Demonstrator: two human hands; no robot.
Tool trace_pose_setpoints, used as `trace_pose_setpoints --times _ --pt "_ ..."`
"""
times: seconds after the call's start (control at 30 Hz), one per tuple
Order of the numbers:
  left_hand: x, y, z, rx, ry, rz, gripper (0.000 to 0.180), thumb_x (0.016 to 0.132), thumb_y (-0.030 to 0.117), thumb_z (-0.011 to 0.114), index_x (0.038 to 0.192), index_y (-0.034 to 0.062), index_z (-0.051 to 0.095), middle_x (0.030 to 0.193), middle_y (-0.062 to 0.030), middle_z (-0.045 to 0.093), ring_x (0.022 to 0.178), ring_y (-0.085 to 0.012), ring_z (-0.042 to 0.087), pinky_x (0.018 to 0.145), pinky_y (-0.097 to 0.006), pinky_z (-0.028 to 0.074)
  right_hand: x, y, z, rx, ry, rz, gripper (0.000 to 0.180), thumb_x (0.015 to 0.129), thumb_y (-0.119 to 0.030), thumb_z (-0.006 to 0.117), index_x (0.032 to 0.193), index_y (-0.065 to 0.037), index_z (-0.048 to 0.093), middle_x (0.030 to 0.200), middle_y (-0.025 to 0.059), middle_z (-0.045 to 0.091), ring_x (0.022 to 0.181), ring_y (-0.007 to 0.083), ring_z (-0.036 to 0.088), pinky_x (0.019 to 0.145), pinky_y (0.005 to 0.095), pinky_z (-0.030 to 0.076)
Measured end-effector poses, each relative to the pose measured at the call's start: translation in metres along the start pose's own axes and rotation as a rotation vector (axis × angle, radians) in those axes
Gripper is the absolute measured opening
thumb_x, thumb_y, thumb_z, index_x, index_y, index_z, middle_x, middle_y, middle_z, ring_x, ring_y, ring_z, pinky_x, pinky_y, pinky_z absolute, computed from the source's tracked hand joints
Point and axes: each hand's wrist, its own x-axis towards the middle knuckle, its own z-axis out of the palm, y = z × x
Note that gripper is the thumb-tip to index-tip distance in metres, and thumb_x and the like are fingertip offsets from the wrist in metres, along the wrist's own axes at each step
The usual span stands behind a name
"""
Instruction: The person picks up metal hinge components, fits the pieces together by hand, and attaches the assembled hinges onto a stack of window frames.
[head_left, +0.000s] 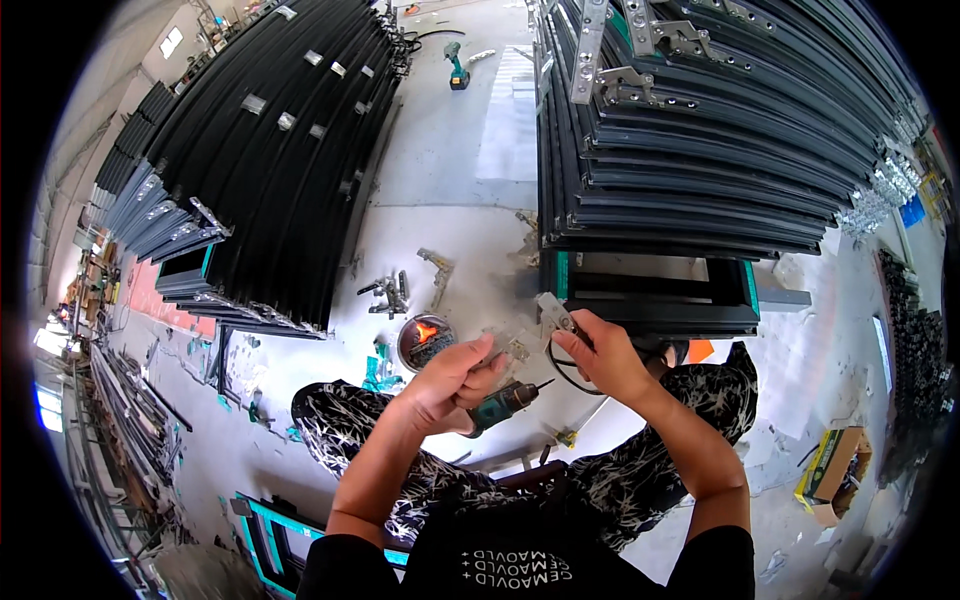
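Note:
My right hand (603, 352) is closed on a silver metal hinge (552, 316), gripping it between thumb and fingers so that its flat plate sticks out to the left. My left hand (455, 382) is closed too, thumb against bent fingers. Whatever it may hold is too small to make out. Just past its fingertips is a small pale metal piece (517, 349), and I cannot tell whether it is touched. Below the hands lies a teal and black power drill (503, 402), its bit pointing right. A round metal bowl (403, 348) of small dark fasteners, with something orange inside, stands beyond my left hand.
Tall stacks of black frames rise at the left (270, 150) and right (700, 170), with metal hinges (640, 85) on the right one. Loose hinges (390, 290) lie beyond the bowl. A second cordless drill (457, 68) stands far ahead. An opened cardboard box (835, 474) sits at right.

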Motion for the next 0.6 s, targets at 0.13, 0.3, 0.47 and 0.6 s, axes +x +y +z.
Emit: trace_pose_setpoints --times 0.13,0.3,0.47,0.6 --pt "-0.013 0.009 -0.005 0.085 0.029 -0.067 0.049 0.099 0.05 0.045 0.095 0.0024 0.056 0.057 0.0109 0.026 0.045 -0.0025 0.017 0.041 -0.022 0.013 -0.005 0.005 -0.005 0.177 -0.109 0.09 0.026 0.095 -0.025 0.061 0.088 -0.003 0.052 0.054 0.004 0.048 0.044 0.0118 0.049 0.044 0.0287 0.038" --pt "-0.002 -0.003 -0.007 0.127 0.202 0.318 0.056 0.1 0.052 0.038 0.115 -0.001 0.051 0.063 0.003 0.04 0.053 -0.0076 0.038 0.048 -0.024 0.033 -0.003 0.031 -0.021 1.088 -0.041 0.415 0.023 0.099 -0.026 0.053 0.091 -0.005 0.053 0.068 0.0027 0.05 0.053 0.0127 0.047 0.044 0.0244 0.035" --pt "0.055 -0.072 0.018 0.925 0.32 0.743 0.051 0.089 0.014 0.06 0.136 0.0031 0.042 0.106 -0.012 0.059 0.098 -0.0218 0.061 0.084 -0.032 0.05 0.006 0.056 -0.002 1.696 0.016 0.565 0.031 0.099 -0.034 0.051 0.092 -0.005 0.054 0.08 0.0099 0.059 0.071 0.023 0.059 0.06 0.03 0.051" --pt "0.09 -0.088 0.061 0.921 0.187 0.951 0.074 0.08 0.015 0.067 0.144 0.0024 0.031 0.137 -0.0193 0.042 0.126 -0.0315 0.045 0.102 -0.041 0.039 -0.005 0.032 0.004 1.711 -0.209 0.48 0.035 0.096 -0.04 0.055 0.091 -0.006 0.056 0.079 0.0068 0.062 0.074 0.0204 0.063 0.063 0.0276 0.053"
